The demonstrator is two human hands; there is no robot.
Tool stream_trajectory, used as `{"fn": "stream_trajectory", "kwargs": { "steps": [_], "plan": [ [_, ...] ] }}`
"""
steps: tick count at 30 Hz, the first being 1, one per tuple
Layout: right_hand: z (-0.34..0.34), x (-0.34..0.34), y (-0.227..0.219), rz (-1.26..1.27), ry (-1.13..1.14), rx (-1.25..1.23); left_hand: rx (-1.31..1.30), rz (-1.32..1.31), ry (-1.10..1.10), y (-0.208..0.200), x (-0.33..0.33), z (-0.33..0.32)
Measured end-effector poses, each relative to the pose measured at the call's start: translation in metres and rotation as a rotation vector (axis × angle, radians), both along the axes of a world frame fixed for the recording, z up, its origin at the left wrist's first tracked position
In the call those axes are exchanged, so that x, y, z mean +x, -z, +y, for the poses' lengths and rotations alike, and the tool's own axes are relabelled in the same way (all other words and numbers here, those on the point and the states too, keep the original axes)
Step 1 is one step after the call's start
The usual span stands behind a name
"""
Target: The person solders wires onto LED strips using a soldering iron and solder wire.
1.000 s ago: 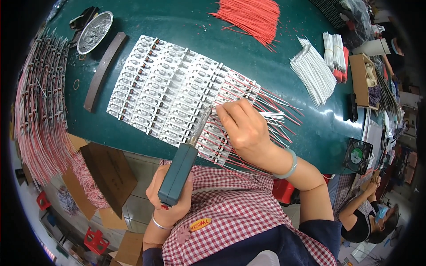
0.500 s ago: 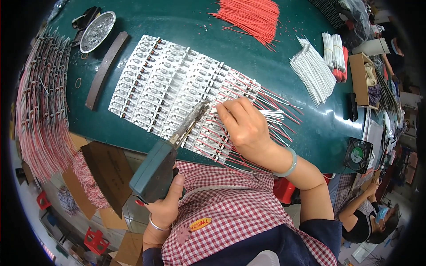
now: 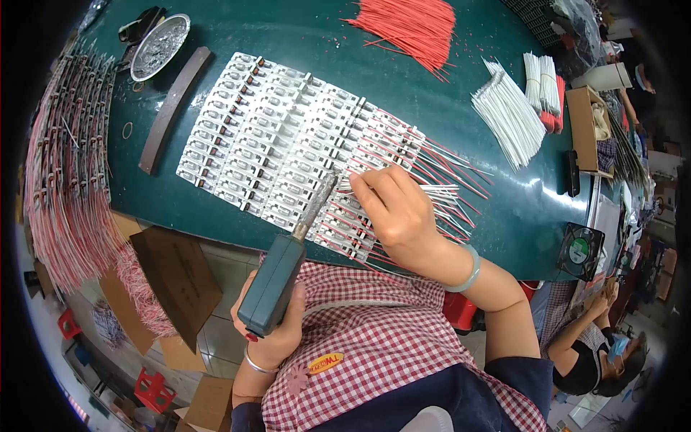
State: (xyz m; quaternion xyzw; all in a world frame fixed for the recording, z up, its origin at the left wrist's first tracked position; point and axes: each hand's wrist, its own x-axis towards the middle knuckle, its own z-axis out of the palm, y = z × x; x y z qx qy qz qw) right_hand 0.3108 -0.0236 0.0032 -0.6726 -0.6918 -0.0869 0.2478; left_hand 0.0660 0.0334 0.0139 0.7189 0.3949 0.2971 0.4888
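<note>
My left hand [image 3: 288, 325] is wrapped around the handle of a dark green soldering gun [image 3: 272, 284]. The gun's metal tip rests at or just above a white circuit board panel [image 3: 291, 155] made of rows of small boards. Beside the tip, my right hand [image 3: 403, 216] is closed in a pinch over the panel's right section. White wires [image 3: 443, 191] run out from under its fingers; the exact wire end at the fingertips is partly hidden. Red and white wires [image 3: 453, 162] stick out to the right from the boards' right section.
Beyond the panel lie a pile of red wires [image 3: 410, 32] and a stack of white wires [image 3: 511, 119]. A metal bowl [image 3: 162, 49] and a curved brown bar [image 3: 173, 111] are at left, near wired board strips [image 3: 68, 173]. A small fan [image 3: 581, 250] stands right; another person [image 3: 594, 353] sits beyond.
The soldering gun has turned more upright, its body shifting right and its tip moving slightly left. My left hand has moved with it. My right hand stays nearly in place.
</note>
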Motion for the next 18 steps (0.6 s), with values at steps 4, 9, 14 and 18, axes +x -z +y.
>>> {"fn": "stream_trajectory", "kwargs": {
  "steps": [4,9,14,18],
  "plan": [
    [0.0003,-0.0012,-0.0007,-0.008,0.011,-0.007,0.075,0.054,0.089,-0.0005,0.0004,0.0029],
    [0.002,-0.0035,-0.0036,0.002,0.015,-0.027,0.106,0.08,0.119,-0.0024,0.0032,0.0049],
    [0.0029,-0.0038,-0.0057,0.009,0.026,-0.072,0.163,0.096,0.136,-0.0029,0.0061,0.0065],
    [0.0031,-0.0016,-0.0031,-0.021,0.011,-0.045,0.144,0.023,0.074,0.0018,0.0002,0.0028]
  ]
}}
